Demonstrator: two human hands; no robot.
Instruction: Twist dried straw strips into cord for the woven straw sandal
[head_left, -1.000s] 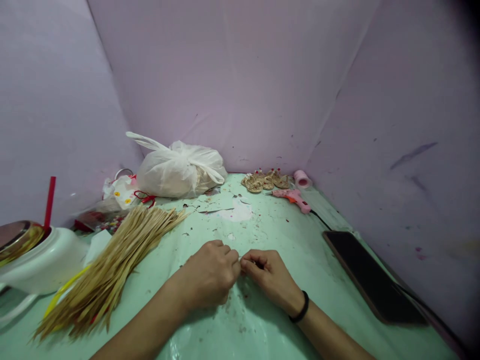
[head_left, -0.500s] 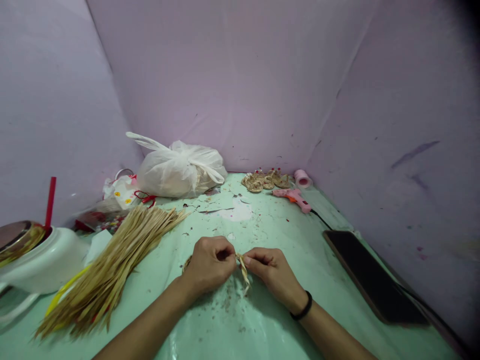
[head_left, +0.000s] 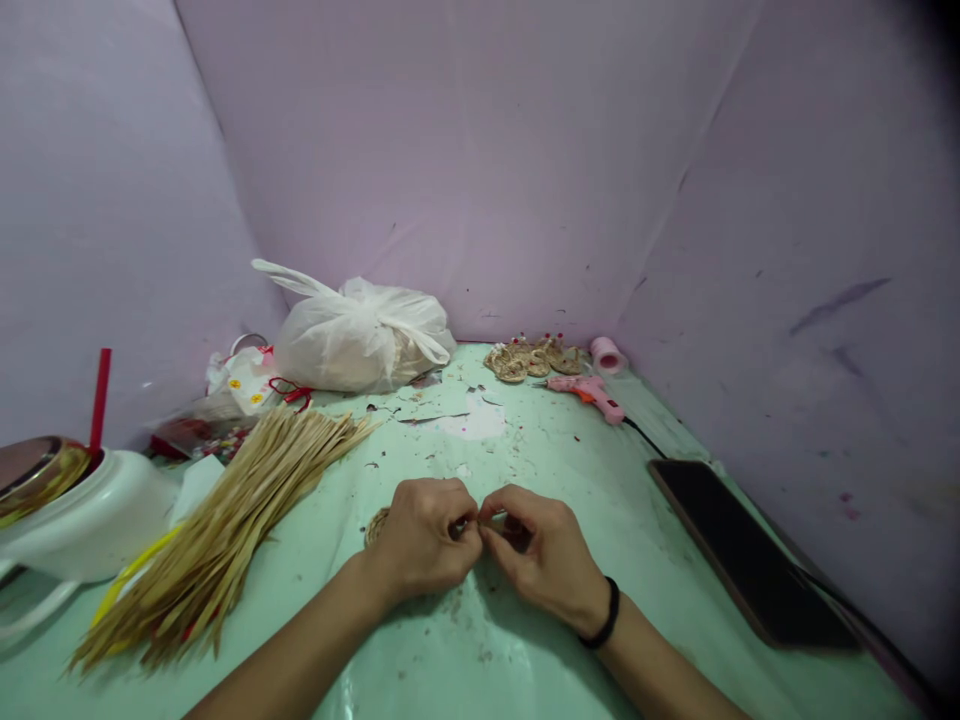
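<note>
Lower centre: beside woven coil (head_left: 374, 526), I see left hand (head_left: 427, 535) and right hand (head_left: 549, 555) pinched closed, presumably for precision, contents hidden.

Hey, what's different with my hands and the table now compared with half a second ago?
Your left hand and right hand have closed together, fingertips meeting. The twisted strip that dangled between them is now mostly hidden, and no release is visible. A bit more of the woven piece shows behind the left hand. The straw bundle, white bag, glue gun and phone stayed put.
</note>
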